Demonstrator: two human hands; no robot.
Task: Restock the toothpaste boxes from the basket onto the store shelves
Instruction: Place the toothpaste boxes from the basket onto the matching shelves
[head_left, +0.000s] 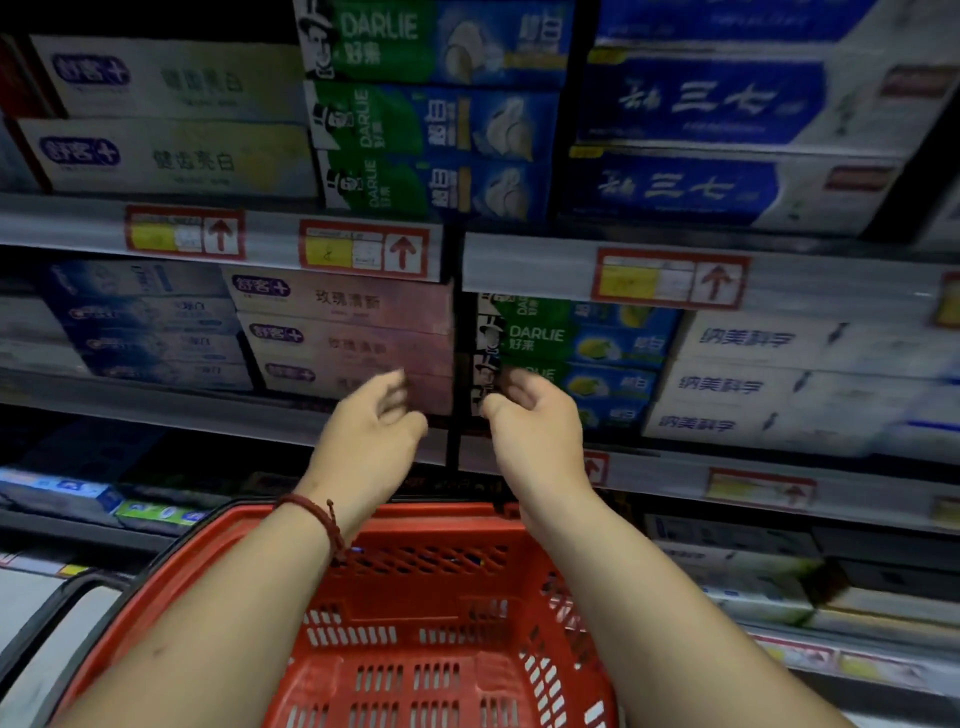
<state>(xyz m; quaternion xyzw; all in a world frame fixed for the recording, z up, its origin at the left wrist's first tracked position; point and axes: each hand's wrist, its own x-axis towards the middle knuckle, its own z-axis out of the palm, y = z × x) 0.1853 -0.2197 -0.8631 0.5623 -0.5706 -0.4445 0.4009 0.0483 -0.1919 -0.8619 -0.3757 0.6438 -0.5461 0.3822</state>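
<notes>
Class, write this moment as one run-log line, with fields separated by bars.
left hand: empty, in front of pink boxes | right hand: empty, in front of green Darlie boxes | basket: no boxes visible

Red-framed price labels, each with a yellow panel and a red up-arrow, line the grey rails of a dim shop aisle. One price label (184, 232) sits toward the left end of the upper rail (62, 224), with a second label (363, 251) near that rail's right end. A black upright post (454, 441) divides it from the next rail (524, 266), which carries a third label (670, 278). A blurred fourth label (761, 488) sits on the lower rail (654, 467). At the bottom left corner, a white and grey surface (52, 618) is too blurred to identify. A dark red cord bracelet (311, 512) is worn at a wrist.
</notes>
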